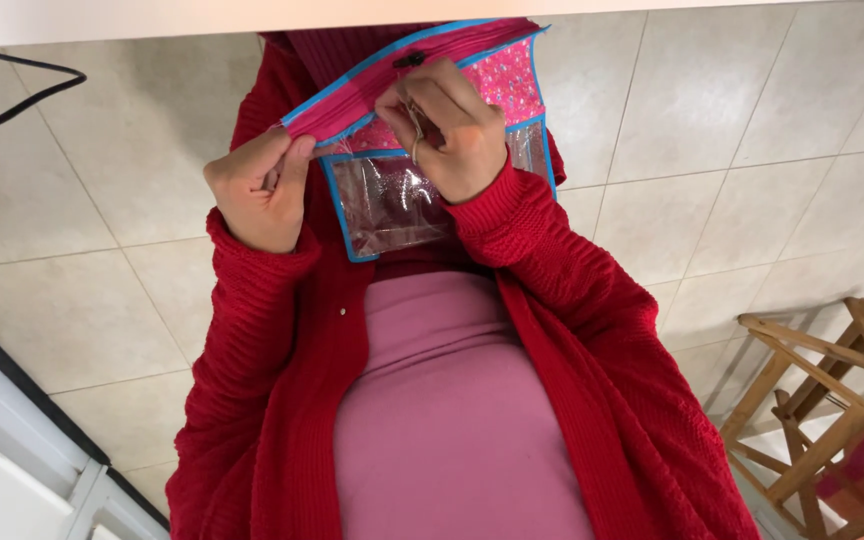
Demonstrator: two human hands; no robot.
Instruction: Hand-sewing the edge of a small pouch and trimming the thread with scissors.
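Note:
I hold a pink zip pouch with blue trim and a clear plastic front panel in front of my body. My left hand pinches the pouch's left top corner by the end of the zip. My right hand grips the zip pull near the middle of the top edge, fingers curled tight over it. The dark slider shows just above my right fingers. What lies inside the pouch is hard to make out through the plastic.
Below is a pale tiled floor. A wooden folding frame stands at the lower right. A black cable runs at the upper left, and a white edge with a dark strip lies at the lower left.

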